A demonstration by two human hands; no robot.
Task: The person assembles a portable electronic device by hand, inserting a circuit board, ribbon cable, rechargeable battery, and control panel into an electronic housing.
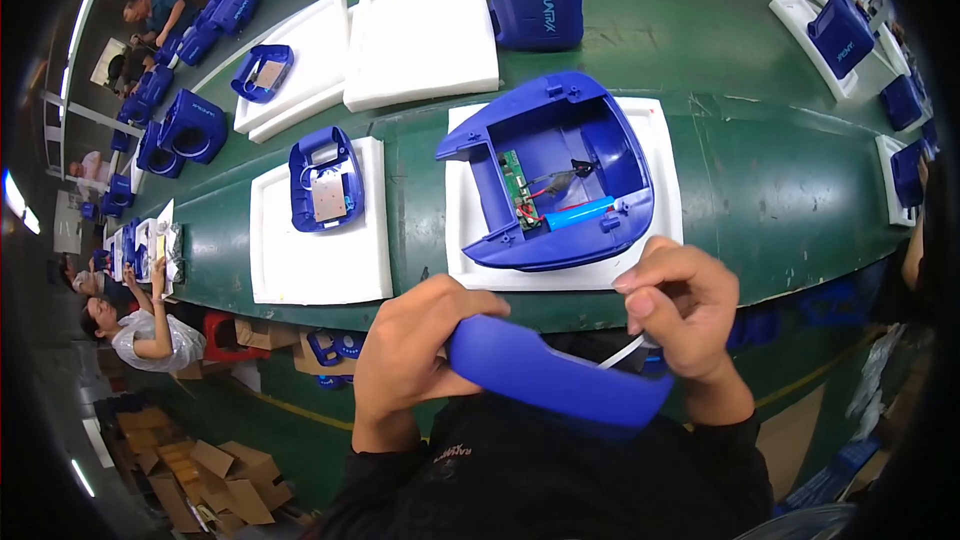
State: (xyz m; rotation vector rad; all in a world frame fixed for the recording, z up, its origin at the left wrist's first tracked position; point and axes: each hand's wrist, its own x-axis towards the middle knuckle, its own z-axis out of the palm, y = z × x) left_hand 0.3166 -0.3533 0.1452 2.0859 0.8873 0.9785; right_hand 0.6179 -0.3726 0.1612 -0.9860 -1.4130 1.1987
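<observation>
Blue cover [550, 372] — beyond, open housing [612, 145] on white foam [665, 175]

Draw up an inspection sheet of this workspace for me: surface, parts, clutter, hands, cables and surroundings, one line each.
Surface: green bench with some scuff marks.
Job's things: blue curved part held off the bench; large blue housing, open side up on a white tray, with a green circuit board and blue cylinder inside.
Clutter: cardboard boxes piled at lower left, off the bench.
Hands: left hand grips the curved part; right hand has curled fingers beside a white strip, grip unclear.
Cables: wires and a dark connector inside the housing.
Surroundings: co-workers at left; more blue housings along the benches.
</observation>
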